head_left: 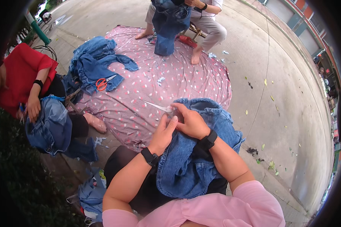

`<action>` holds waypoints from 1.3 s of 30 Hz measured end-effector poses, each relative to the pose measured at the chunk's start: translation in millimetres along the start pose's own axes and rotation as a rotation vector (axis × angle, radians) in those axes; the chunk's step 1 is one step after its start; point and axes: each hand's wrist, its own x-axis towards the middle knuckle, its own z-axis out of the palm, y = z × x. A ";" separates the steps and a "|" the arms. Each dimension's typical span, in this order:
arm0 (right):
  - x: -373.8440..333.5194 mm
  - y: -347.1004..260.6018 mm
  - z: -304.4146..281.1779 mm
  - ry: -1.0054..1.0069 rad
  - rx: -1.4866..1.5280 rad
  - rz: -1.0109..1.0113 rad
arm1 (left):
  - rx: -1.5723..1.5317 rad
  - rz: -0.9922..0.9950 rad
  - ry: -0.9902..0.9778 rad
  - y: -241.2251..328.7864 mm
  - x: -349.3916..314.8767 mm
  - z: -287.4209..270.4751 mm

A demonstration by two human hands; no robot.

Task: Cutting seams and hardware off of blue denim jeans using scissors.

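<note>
A pair of denim jeans [182, 168] lies bunched across my lap, its frayed edge toward the cloth. Over it my right hand [194, 123] is closed round scissors [158, 106]. Their slim, pale blades point away to the left; the handles are hidden in the fingers. Close against it, my left hand [163, 133] has its thumb and fingers drawn together by the base of the blades. Whatever it pinches, if anything, is too small to make out.
A pink patterned cloth [147, 83] covers the ground ahead, bearing a denim pile [91, 62] and orange-handled scissors [102, 84]. A person in red [26, 75] sits left with jeans and scissors. Another person [208, 28] sits opposite, holding up jeans [168, 28]. More denim [93, 195] lies by my left side.
</note>
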 end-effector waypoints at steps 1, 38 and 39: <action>-1.4 -1.2 -1.8 -0.005 -0.062 -0.005 | -0.020 0.045 -0.037 0.3 2.0 2.3; -63.2 -76.1 -23.4 -0.058 -0.897 -0.306 | -0.085 0.198 0.055 -36.9 -6.6 10.0; -66.5 -78.7 -32.4 -0.046 -0.752 -0.324 | -0.112 0.170 0.059 -33.4 -8.8 9.7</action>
